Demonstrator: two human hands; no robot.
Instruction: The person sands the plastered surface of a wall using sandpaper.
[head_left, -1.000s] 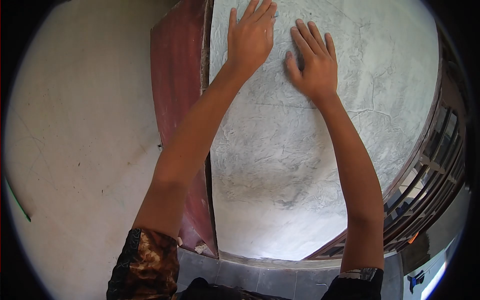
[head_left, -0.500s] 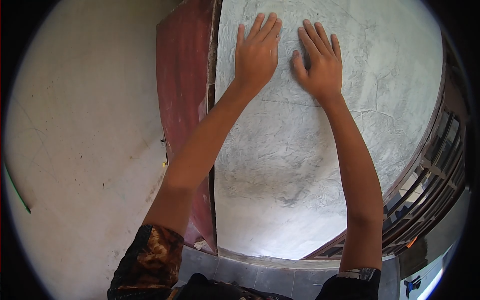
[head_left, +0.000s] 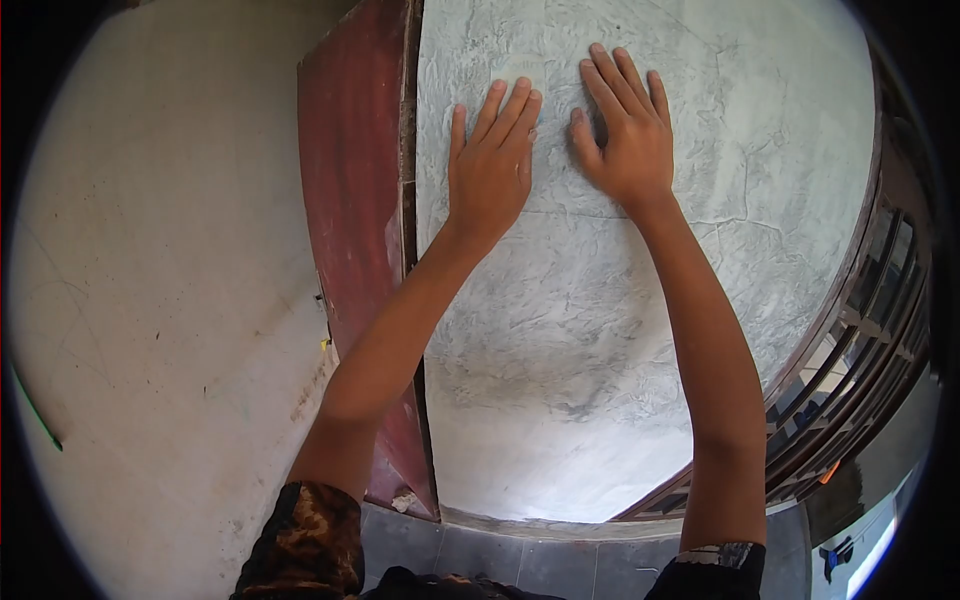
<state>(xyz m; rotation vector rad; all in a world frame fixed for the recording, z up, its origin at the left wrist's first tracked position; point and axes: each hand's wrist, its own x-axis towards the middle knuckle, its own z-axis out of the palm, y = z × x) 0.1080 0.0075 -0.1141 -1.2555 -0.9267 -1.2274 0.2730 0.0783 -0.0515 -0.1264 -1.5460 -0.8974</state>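
Observation:
A grey, rough-plastered wall (head_left: pixel 570 300) with fine cracks fills the middle of the head view. Against its upper part lies my left hand (head_left: pixel 492 165), palm toward the plaster and fingers spread upward. My right hand (head_left: pixel 628 140) rests beside it, a little higher, with its fingers stretched up and the thumb held apart. Neither hand shows anything in its grasp. Just above the left fingertips is a faint paler patch on the plaster. The palms are hidden, so how firmly they press cannot be seen.
Left of the plaster stands a dark red door or panel (head_left: pixel 350 170), with a beige wall (head_left: pixel 160 250) beyond it. A dark-framed barred window (head_left: pixel 840 370) is on the right. Grey floor tiles (head_left: pixel 480 555) run along the bottom. A thin green strip (head_left: pixel 38 410) shows at far left.
My left hand has slid down the wall and slightly left. The right hand stays nearly in place on the plaster. The view has shifted a little.

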